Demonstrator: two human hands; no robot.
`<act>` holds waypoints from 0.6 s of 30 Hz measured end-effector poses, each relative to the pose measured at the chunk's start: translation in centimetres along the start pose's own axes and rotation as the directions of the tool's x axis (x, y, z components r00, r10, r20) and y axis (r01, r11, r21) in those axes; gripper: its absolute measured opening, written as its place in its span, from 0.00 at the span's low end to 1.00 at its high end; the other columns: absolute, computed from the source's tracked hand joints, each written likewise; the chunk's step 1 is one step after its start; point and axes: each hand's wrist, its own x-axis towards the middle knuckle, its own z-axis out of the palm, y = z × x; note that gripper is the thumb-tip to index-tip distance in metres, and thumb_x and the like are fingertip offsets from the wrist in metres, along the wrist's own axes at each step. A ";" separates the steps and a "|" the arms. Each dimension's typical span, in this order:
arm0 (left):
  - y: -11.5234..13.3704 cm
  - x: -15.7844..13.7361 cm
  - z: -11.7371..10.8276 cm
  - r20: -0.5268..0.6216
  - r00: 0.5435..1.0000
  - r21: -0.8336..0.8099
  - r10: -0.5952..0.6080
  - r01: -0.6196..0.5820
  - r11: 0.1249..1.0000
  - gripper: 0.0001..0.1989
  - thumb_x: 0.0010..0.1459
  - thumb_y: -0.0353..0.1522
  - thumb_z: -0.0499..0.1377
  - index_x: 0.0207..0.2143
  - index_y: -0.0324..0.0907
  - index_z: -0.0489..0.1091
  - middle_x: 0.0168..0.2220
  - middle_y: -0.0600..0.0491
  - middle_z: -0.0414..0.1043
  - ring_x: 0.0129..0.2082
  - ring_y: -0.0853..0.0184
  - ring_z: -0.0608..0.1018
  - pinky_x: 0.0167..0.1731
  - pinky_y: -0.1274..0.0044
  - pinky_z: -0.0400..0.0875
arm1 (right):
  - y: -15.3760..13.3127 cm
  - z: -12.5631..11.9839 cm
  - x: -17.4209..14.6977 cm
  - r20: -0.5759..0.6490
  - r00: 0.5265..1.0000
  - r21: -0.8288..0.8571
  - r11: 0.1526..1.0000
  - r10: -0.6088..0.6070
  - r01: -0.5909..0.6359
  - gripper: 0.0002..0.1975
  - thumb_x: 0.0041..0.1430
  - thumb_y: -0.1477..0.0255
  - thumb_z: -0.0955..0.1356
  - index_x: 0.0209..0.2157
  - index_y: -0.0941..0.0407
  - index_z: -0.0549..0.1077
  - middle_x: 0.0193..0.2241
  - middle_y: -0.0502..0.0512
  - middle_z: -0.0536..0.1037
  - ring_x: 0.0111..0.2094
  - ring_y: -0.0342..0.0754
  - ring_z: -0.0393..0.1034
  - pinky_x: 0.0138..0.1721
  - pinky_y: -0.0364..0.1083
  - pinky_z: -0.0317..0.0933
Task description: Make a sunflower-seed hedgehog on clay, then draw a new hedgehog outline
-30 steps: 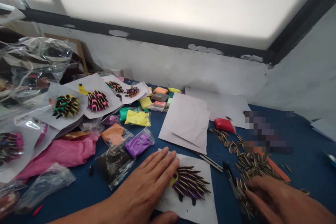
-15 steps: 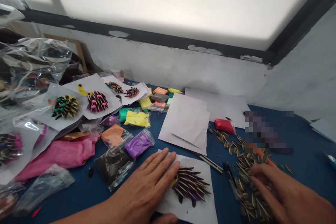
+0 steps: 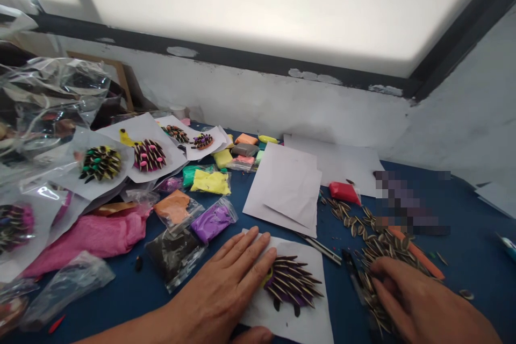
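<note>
My left hand [image 3: 231, 277] lies flat with its fingers stretched out, pressing on the left part of a white paper sheet [image 3: 310, 328]. On that sheet is a hedgehog figure [image 3: 294, 282] of purple clay, with sunflower seeds as spines, black feet and a yellow part at the face. The fingertips reach the face and partly cover it. To the right, my right hand [image 3: 419, 295] is curled over a pile of sunflower seeds [image 3: 381, 250]. Its fingers are bent toward the thumb, and whatever lies between them is hidden.
Bags of clay, including purple [image 3: 213, 220], black [image 3: 175, 255] and yellow [image 3: 210, 182], lie left of centre. Finished seed figures [image 3: 149, 156] rest on papers farther left. Blank sheets [image 3: 286, 183], a utility knife [image 3: 322, 247], a black pen [image 3: 350, 266] and an orange stick [image 3: 423, 258] are nearby.
My right hand has moved slightly left and down over the seeds, uncovering more of the orange stick and a loose seed at the right. My left hand stays in place.
</note>
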 end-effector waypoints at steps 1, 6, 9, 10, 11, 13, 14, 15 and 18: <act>0.0 0.0 0.0 0.001 1.000 -0.001 -0.002 0.002 1.000 0.35 0.66 0.47 0.55 0.67 0.37 0.54 0.68 0.43 0.49 0.68 0.54 0.53 0.65 0.64 0.49 | -0.1 -0.1 0.1 -0.030 0.999 -0.006 1.000 -0.017 0.017 0.16 0.60 0.64 0.58 0.26 0.48 0.75 0.21 0.48 0.79 0.16 0.48 0.75 0.12 0.45 0.64; 0.1 -0.1 0.1 0.017 1.000 -0.012 -0.014 0.014 1.000 0.35 0.66 0.47 0.55 0.68 0.38 0.51 0.68 0.44 0.48 0.68 0.56 0.52 0.65 0.64 0.49 | -0.2 -0.1 0.4 -0.127 0.987 0.001 0.995 -0.100 0.101 0.14 0.60 0.67 0.60 0.34 0.50 0.77 0.29 0.52 0.82 0.21 0.48 0.78 0.13 0.42 0.64; 0.1 -0.1 0.1 0.018 1.000 -0.040 -0.020 0.021 0.999 0.36 0.66 0.46 0.55 0.69 0.41 0.48 0.68 0.44 0.47 0.68 0.54 0.52 0.64 0.62 0.50 | -0.5 0.0 0.5 -0.107 0.984 0.011 0.990 -0.140 0.142 0.15 0.62 0.67 0.59 0.30 0.51 0.75 0.28 0.53 0.81 0.23 0.47 0.78 0.14 0.42 0.63; 0.0 -0.1 0.1 0.022 1.000 -0.047 -0.018 0.019 0.999 0.36 0.66 0.46 0.56 0.69 0.41 0.48 0.69 0.44 0.46 0.68 0.54 0.52 0.64 0.62 0.50 | -0.6 0.0 0.6 -0.111 0.982 0.000 0.988 -0.153 0.154 0.15 0.62 0.67 0.59 0.29 0.51 0.75 0.27 0.53 0.80 0.23 0.48 0.77 0.16 0.42 0.64; 0.0 -0.1 0.2 0.025 1.000 -0.051 -0.017 0.018 0.999 0.37 0.66 0.46 0.56 0.69 0.41 0.47 0.69 0.44 0.46 0.68 0.53 0.51 0.64 0.62 0.50 | -0.6 0.1 0.6 -0.117 0.979 -0.020 0.986 -0.164 0.163 0.15 0.63 0.67 0.59 0.29 0.51 0.74 0.27 0.53 0.80 0.23 0.48 0.77 0.17 0.43 0.66; -0.1 -0.1 0.1 0.034 0.999 -0.059 -0.017 0.019 0.998 0.37 0.66 0.46 0.56 0.70 0.41 0.47 0.69 0.44 0.44 0.68 0.52 0.51 0.64 0.61 0.50 | -0.7 0.1 0.8 -0.107 0.972 -0.061 0.977 -0.209 0.203 0.15 0.63 0.67 0.59 0.29 0.52 0.74 0.26 0.53 0.80 0.21 0.48 0.76 0.16 0.43 0.65; -0.2 -0.2 0.1 0.036 0.999 -0.064 -0.018 0.021 0.998 0.38 0.66 0.46 0.56 0.70 0.42 0.46 0.69 0.44 0.44 0.68 0.52 0.51 0.64 0.61 0.50 | -0.6 0.1 0.8 -0.104 0.969 -0.081 0.973 -0.223 0.215 0.14 0.62 0.68 0.59 0.29 0.52 0.74 0.25 0.53 0.80 0.19 0.47 0.75 0.15 0.43 0.64; -0.2 -0.2 0.1 0.033 0.999 -0.070 -0.019 0.022 0.997 0.38 0.65 0.46 0.56 0.70 0.43 0.45 0.69 0.44 0.44 0.68 0.52 0.51 0.64 0.61 0.50 | -0.5 0.1 0.8 -0.101 0.968 -0.094 0.971 -0.229 0.220 0.14 0.62 0.69 0.59 0.31 0.52 0.75 0.26 0.53 0.80 0.18 0.47 0.75 0.13 0.43 0.62; -0.1 -0.2 0.0 0.032 0.999 -0.079 -0.019 0.022 0.997 0.39 0.65 0.45 0.57 0.71 0.44 0.43 0.69 0.45 0.44 0.68 0.51 0.52 0.64 0.60 0.50 | -0.3 -0.2 0.6 -0.138 0.969 -0.063 0.978 -0.205 0.198 0.13 0.62 0.69 0.59 0.39 0.52 0.75 0.31 0.53 0.82 0.19 0.47 0.76 0.13 0.42 0.62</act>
